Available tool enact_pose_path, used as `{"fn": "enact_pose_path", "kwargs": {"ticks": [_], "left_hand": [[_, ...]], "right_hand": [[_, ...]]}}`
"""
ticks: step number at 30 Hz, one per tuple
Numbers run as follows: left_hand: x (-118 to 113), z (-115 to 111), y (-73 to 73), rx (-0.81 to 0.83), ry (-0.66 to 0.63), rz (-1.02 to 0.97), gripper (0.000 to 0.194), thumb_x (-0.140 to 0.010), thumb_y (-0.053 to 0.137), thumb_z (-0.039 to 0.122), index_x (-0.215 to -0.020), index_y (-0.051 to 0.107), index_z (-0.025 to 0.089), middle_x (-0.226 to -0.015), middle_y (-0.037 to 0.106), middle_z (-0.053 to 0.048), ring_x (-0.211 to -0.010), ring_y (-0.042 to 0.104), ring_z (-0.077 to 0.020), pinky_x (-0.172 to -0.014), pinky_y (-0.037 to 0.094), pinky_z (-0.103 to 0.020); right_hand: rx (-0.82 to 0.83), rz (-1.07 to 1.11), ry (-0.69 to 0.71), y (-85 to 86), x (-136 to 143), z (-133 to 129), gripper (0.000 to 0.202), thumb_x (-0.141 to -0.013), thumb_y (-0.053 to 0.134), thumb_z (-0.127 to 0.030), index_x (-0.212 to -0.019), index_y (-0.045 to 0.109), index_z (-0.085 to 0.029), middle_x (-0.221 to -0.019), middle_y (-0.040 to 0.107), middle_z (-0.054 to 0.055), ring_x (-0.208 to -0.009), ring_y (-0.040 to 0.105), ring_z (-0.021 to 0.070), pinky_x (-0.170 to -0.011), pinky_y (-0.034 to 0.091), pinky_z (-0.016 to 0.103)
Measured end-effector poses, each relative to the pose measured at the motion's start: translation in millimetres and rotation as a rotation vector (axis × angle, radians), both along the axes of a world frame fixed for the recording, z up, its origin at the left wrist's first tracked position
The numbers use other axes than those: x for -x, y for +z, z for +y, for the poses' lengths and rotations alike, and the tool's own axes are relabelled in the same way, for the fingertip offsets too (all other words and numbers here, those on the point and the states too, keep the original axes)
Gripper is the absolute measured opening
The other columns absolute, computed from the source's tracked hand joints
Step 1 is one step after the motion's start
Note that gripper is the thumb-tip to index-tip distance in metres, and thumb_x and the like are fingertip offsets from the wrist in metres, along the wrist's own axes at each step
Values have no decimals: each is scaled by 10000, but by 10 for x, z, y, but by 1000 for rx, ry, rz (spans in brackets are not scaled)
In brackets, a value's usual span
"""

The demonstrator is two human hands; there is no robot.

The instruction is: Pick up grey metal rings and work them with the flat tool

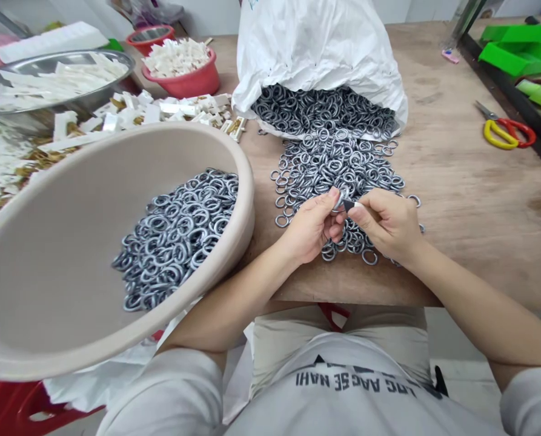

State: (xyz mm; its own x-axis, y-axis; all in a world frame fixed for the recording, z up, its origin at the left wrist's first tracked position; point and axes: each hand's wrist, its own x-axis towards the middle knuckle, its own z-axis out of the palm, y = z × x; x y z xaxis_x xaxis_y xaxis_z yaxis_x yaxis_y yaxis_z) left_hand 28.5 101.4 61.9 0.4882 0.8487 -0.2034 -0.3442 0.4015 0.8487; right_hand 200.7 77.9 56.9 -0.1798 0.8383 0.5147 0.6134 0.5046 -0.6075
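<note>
A grey ring [339,200] is pinched between the thumb and fingers of my left hand [311,227]. My right hand [391,225] is closed on a small dark piece [349,206], whose tip meets the ring; its exact kind is too small to make out. Both hands are over the near part of a loose pile of grey rings [334,160] on the wooden table. Behind, the pile runs into the mouth of a white sack [315,42]. To the left, a big beige basin [245,163] tilts toward me with many similar rings [174,236] heaped inside.
Scissors [509,130] with red and yellow handles lie at the right. Green trays [520,57] stand beyond a dark rail. Back left are a red bowl [183,82] of white pieces, a metal bowl [127,63] and loose white plastic parts [111,121].
</note>
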Motion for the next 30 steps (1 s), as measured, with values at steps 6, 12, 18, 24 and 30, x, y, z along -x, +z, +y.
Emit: {"fn": "enact_pose_path", "kwargs": {"ticks": [6,12,18,24,30], "left_hand": [[22,7,2,22,-25,-21,474,-814,717,587,-730,501,173,-606,474,63,-437,414,-32,-417,395,-167],[59,-39,13,-39,-186,-107,433,-777,786,506,-742,517,169,-604,487,55,-449,398,-35,-446,429,-180],[23,-18,11,-18,-65,-75,429,-802,750,525,-749,504,178,-611,482,63,-445,414,-37,-447,425,-182],[-27,20,-73,-12,52,-63,408,-827,722,519,-746,513,179,-596,506,62,-434,439,-45,-432,428,-189],[-41,6,-74,1,69,-27,418,-822,724,528,-744,508,178,-589,502,67,-431,443,-42,-435,431,-182]], "right_hand": [[43,2,37,-5,40,-15,447,-977,521,-557,-696,573,-214,-649,557,11,-609,472,143,-599,309,305],[174,196,-93,-3,-111,149,506,-957,519,-618,-652,516,-214,-594,459,-18,-578,401,135,-579,286,298],[58,200,-81,34,-60,66,476,-957,513,-625,-709,553,-220,-623,488,-4,-588,422,144,-595,307,309],[-23,-76,1,-56,84,-23,464,-944,547,-605,-688,549,-218,-633,560,16,-603,487,150,-584,294,302],[-13,-147,-37,-59,93,1,512,-957,481,-641,-670,523,-220,-615,549,18,-598,483,153,-572,272,304]]}}
